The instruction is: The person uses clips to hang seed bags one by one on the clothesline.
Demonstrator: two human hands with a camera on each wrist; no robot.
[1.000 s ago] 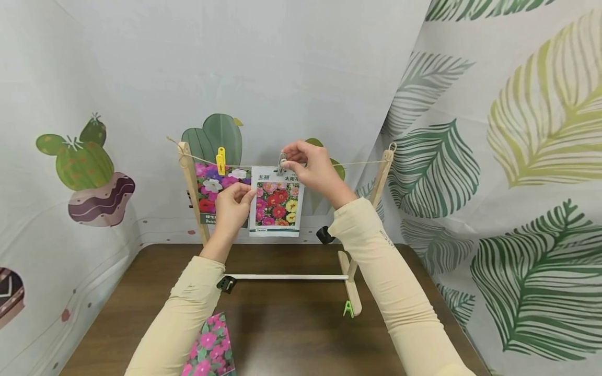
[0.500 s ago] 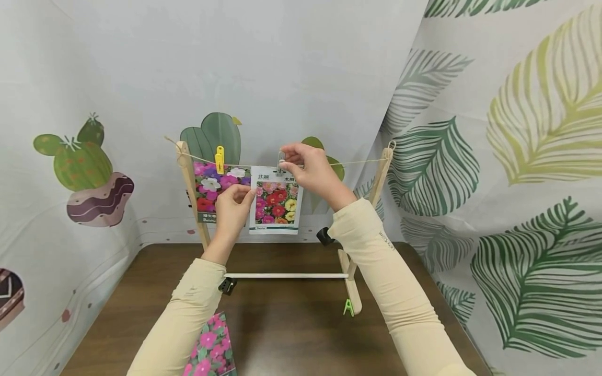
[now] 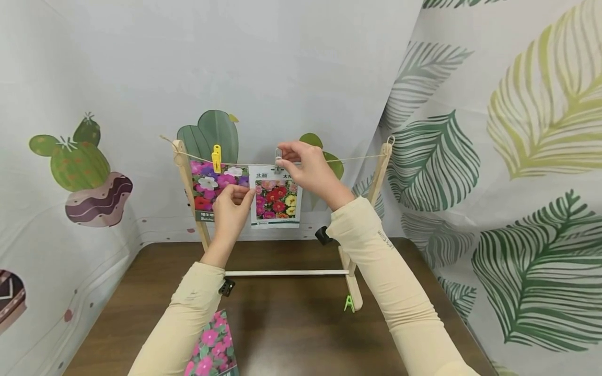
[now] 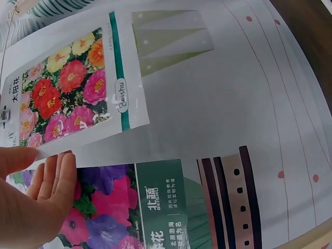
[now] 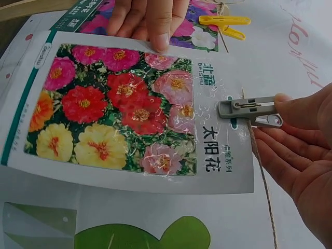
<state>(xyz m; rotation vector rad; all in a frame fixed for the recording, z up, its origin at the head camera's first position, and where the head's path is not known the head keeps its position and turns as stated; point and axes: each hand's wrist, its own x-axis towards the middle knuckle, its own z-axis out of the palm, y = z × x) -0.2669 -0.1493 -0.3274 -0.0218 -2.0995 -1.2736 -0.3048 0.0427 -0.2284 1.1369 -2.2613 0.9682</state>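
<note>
A white seed packet (image 3: pixel 276 201) with red, pink and yellow flowers hangs upright at the string (image 3: pixel 357 157). My left hand (image 3: pixel 230 211) pinches its left edge between thumb and fingers. At its top edge sits a grey clothespin (image 5: pixel 249 107), its jaws over the packet and string. My right hand (image 3: pixel 312 169) holds the clothespin's handle end, thumb on one side and fingers on the other. Behind my left hand, a petunia seed packet (image 3: pixel 203 193) hangs from the string by a yellow clothespin (image 3: pixel 216 159), partly covered by the hand and the white packet.
Two wooden posts, left (image 3: pixel 184 169) and right (image 3: pixel 380 175), carry the string. A white rod (image 3: pixel 287 273) runs low between them. A green clip (image 3: pixel 349 303) is at the right foot. Another flower packet (image 3: pixel 213 344) lies on the brown table (image 3: pixel 287 334), partly under the left sleeve.
Both hands keep their grips on the packet and the clothespin. The white packet's lower edge has risen slightly in the head view, and the whole view has shifted a little.
</note>
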